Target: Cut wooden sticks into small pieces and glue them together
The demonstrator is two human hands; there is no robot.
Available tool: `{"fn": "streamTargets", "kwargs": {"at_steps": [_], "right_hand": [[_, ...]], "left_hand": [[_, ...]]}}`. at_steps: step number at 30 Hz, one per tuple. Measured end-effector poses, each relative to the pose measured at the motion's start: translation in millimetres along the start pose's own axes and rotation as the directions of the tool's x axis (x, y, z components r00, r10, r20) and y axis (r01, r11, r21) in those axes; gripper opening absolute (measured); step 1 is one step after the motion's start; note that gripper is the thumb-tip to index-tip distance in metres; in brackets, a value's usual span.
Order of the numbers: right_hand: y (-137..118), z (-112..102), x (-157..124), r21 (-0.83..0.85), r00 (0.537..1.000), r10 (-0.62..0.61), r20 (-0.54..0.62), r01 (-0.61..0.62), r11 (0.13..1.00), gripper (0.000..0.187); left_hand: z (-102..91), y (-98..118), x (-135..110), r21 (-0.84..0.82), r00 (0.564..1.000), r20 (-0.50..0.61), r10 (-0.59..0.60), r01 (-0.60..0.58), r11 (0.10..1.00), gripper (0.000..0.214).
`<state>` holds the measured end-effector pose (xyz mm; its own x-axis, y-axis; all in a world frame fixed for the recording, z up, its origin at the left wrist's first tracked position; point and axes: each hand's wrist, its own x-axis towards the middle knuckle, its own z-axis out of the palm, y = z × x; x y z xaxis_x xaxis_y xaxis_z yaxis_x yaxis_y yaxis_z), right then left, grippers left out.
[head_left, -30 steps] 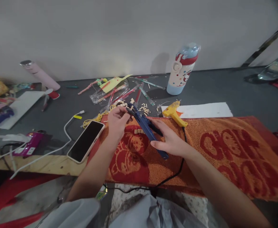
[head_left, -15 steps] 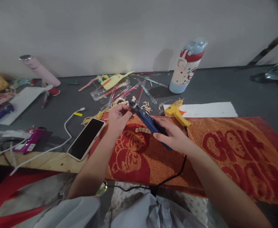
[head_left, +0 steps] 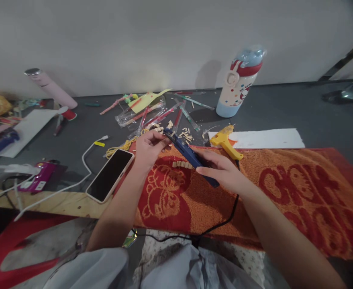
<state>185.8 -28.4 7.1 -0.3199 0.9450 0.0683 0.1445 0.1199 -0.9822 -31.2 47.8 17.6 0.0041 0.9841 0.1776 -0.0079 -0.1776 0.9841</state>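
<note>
My right hand (head_left: 220,170) is wrapped round a long blue hand tool (head_left: 186,152) that looks like cutters, slanting up to the left over the towel. At the tool's far end, my left hand (head_left: 150,149) has its thumb and fingers pinched together; what sits between them is too small to make out. Below the tool, a short row of small pale pieces (head_left: 182,164), joined side by side, lies on the orange and red towel (head_left: 212,204). Just beyond the tool's tip are several loose pale sticks (head_left: 186,135).
A phone (head_left: 110,176) and yellow cord (head_left: 119,149) lie left of my hands. A yellow glue gun (head_left: 227,141) rests on a white board (head_left: 266,139) at right. Behind stand a bottle (head_left: 235,90) and plastic-wrapped sticks (head_left: 164,116). A purple power strip (head_left: 40,176) sits far left.
Both hands keep nearly the same place and hold. The blue tool's rear end has shifted slightly; the camera view has moved a little.
</note>
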Motion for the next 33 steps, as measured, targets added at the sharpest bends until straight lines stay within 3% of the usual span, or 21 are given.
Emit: {"fn": "streamTargets", "kwargs": {"at_steps": [5,13,16,18,20,22,25,29,33], "right_hand": [[3.2,3.0,-0.7,-0.042,0.999,0.000,-0.033,-0.002,0.999,0.036],[5.0,7.6,-1.0,-0.103,0.998,-0.022,-0.054,0.016,0.995,0.041],[6.2,9.5,0.4,-0.085,0.995,-0.028,-0.094,0.020,0.996,0.042],[6.8,10.0,1.3,-0.068,0.990,-0.030,-0.136,0.021,0.997,0.042],[6.7,10.1,1.9,-0.055,0.984,-0.026,-0.176,0.017,0.998,0.043],[6.2,10.4,2.3,-0.046,0.978,-0.020,-0.206,0.011,0.999,0.044],[5.5,13.3,2.3,-0.031,0.976,-0.034,-0.216,0.027,0.999,0.045],[6.9,21.8,1.9,-0.044,0.980,-0.071,-0.188,0.064,0.997,0.046],[8.8,27.8,1.9,-0.053,0.979,-0.097,-0.180,0.089,0.995,0.054]], "left_hand": [[-0.2,0.3,0.2,0.007,1.000,-0.006,0.007,-0.007,1.000,0.038],[2.0,-0.1,0.2,0.108,0.999,-0.001,0.035,-0.034,0.994,0.039],[3.3,2.4,-5.0,0.271,0.977,-0.081,0.197,-0.168,0.948,0.029],[3.9,5.0,-10.8,0.415,0.907,-0.154,0.392,-0.300,0.859,0.025],[5.1,7.4,-16.7,0.509,0.853,-0.131,0.506,-0.380,0.773,0.031],[7.8,8.1,-20.6,0.521,0.895,-0.022,0.445,-0.370,0.769,0.038],[14.9,4.1,-21.0,0.449,0.973,0.150,0.175,-0.225,0.865,0.036],[26.4,-4.9,-20.7,0.180,0.953,0.301,-0.007,-0.050,0.982,0.052],[35.2,-8.5,-27.6,0.030,0.934,0.341,-0.107,0.103,0.994,0.056]]}}
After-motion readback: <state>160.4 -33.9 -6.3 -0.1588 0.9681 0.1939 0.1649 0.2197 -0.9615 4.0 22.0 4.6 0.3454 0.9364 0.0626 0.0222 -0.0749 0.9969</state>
